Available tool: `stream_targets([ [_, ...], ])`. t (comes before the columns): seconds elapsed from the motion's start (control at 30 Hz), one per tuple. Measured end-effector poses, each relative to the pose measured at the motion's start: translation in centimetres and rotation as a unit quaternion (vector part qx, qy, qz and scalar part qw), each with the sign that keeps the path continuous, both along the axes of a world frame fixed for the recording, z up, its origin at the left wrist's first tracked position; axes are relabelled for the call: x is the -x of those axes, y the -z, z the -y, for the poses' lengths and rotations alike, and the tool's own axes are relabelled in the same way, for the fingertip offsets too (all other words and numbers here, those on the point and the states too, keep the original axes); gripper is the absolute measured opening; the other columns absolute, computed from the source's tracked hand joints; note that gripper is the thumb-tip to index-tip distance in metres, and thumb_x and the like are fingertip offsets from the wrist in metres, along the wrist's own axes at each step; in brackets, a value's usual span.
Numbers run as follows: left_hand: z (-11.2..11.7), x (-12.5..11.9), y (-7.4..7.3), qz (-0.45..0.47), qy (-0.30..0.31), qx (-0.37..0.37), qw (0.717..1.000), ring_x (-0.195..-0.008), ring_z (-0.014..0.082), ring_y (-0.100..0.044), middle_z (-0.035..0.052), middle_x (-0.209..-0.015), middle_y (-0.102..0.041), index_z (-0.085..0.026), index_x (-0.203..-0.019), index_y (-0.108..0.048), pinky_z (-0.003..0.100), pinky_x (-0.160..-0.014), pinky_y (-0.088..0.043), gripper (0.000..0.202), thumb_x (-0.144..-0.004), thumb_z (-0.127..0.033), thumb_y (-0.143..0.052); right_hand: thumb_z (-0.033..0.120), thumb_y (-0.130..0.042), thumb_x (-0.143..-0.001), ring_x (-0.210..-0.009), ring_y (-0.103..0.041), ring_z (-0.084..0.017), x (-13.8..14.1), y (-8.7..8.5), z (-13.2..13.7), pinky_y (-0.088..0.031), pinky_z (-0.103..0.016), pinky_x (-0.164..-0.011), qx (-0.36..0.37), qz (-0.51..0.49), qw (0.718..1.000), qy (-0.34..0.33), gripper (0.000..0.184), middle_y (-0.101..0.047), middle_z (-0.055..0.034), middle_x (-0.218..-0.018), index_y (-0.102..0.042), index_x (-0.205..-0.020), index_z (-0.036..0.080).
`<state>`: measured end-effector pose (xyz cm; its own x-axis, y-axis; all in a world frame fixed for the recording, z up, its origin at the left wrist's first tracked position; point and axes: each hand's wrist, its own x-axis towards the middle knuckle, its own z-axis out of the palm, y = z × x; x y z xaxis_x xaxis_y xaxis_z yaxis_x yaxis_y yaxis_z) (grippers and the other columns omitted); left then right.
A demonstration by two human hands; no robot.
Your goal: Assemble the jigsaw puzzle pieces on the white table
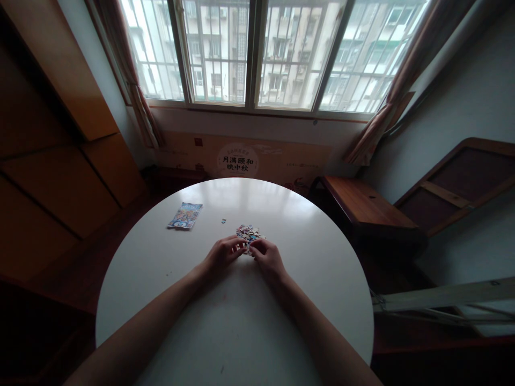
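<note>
A small heap of jigsaw pieces (250,232) lies on the round white table (161,300), mixed white, blue and purple. My left hand (228,250) rests at the heap's near left edge, fingers stretched toward the pieces and slightly apart. From the near right side my right hand (269,257) reaches in, thumb and forefinger pinched together at the edge of the heap. What sits between those fingertips is too small to make out. One loose jigsaw piece (223,221) lies apart, left of the heap. Farther left is a flat, colourful printed packet (185,216).
Tiny specks dot the tabletop left of my forearm. Beyond the table stand a printed cardboard panel (277,158) and a barred window (217,53). A wooden bench (362,201) is on the right, and orange cabinets (52,187) line the left.
</note>
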<state>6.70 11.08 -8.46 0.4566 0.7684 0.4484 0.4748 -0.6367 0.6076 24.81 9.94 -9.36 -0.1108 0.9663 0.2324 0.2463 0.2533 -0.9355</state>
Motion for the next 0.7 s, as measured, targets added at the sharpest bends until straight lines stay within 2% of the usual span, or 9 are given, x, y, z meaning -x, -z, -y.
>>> stream_targets([
  [0.37,-0.26,-0.08,0.52,0.038,-0.009,0.024,0.999,-0.063,0.0097,-0.056,0.0042,-0.084,-0.063,-0.018,-0.106,-0.063,0.022,-0.060,-0.049,0.028,-0.083,-0.032,-0.056,0.034,-0.060,-0.073,-0.054,-0.056,-0.014,0.10,-0.24,0.13,-0.047,-0.025,-0.050,0.023,-0.035,0.999,0.008,0.019,-0.060,-0.0015,-0.061,-0.063,-0.078,0.016],
  [0.7,-0.38,-0.04,0.55,0.040,0.005,0.011,0.999,-0.063,0.0095,-0.056,0.0045,-0.083,-0.062,-0.016,-0.100,-0.065,0.021,-0.059,-0.049,0.022,-0.083,-0.029,-0.056,0.032,-0.059,-0.074,-0.055,-0.056,-0.014,-0.02,-0.07,0.08,-0.047,-0.026,-0.053,0.009,-0.014,1.000,0.003,0.017,-0.061,-0.0021,-0.063,-0.063,-0.078,0.015],
])
